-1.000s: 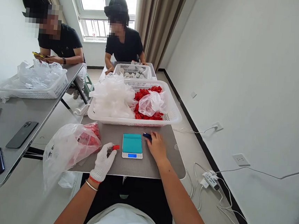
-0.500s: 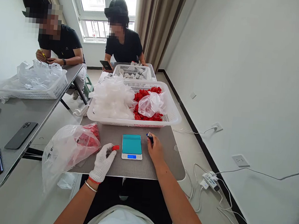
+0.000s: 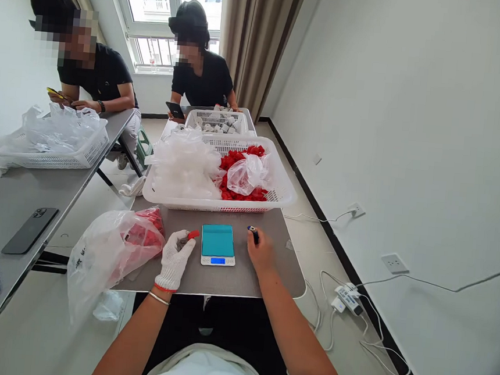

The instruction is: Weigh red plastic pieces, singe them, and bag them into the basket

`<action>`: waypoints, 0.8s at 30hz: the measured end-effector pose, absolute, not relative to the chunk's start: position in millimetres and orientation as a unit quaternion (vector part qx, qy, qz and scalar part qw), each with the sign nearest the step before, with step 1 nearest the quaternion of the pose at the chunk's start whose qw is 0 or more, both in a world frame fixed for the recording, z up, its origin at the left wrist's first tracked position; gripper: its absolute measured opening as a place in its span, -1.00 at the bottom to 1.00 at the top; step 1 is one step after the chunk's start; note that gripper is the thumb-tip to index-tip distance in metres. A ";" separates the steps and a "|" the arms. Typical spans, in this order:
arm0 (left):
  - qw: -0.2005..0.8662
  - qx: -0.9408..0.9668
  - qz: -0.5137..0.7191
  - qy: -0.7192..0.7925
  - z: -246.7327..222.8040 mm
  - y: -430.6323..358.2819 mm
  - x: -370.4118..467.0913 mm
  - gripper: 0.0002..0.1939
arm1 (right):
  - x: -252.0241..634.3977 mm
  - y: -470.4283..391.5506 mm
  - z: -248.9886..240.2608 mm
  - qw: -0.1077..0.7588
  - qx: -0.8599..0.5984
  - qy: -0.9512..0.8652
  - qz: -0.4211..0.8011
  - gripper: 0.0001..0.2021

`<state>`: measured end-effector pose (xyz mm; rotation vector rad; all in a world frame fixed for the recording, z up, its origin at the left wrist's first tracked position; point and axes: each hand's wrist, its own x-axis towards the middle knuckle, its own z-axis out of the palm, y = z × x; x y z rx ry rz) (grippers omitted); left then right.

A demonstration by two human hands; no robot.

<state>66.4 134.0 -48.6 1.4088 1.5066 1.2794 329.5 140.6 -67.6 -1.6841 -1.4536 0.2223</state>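
Note:
My left hand, in a white knit glove with a red cuff edge, pinches a small red piece between thumb and fingers. Just right of it lies a digital scale with a teal top and a lit blue display; the red piece is held off the plate. Bare and closed, my right hand rests right of the scale, gripping what looks like a small dark lighter, its metal end uppermost. Beside my left wrist slumps a clear plastic bag with red pieces inside.
A white basket behind the scale holds plastic bags and red pieces. Beyond it stands a smaller basket. Two people sit opposite. Another table at left carries phones and a bag-filled basket. A power strip lies on the floor.
My left hand has lifted slightly and tilted, still pinching the red piece. My right hand has shifted slightly, the dark lighter turned more upright. The head view has swung a little right.

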 end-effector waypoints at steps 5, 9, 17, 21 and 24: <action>0.359 0.528 0.501 0.584 -49.7 135.2 69.2 -0.64 | 327.2 142.6 -63.1 0.424 -0.688 -0.583 0.078 -0.51; 0.369 0.540 0.489 0.577 -52.2 134.7 68.7 -0.63 | 325.2 143.2 -63.4 0.403 -0.705 -0.579 0.065 -0.48; 0.382 0.542 0.490 0.566 -56.5 135.8 68.5 -0.65 | 328.2 143.0 -57.1 0.430 -0.694 -0.560 0.142 -0.54; 0.395 0.530 0.499 0.560 -55.7 135.6 68.6 -0.66 | 330.7 133.5 -48.9 0.439 -0.673 -0.559 0.206 -0.55; 0.401 0.529 0.499 0.557 -55.3 135.7 68.3 -0.67 | 330.6 124.5 -44.0 0.436 -0.659 -0.579 0.200 -0.57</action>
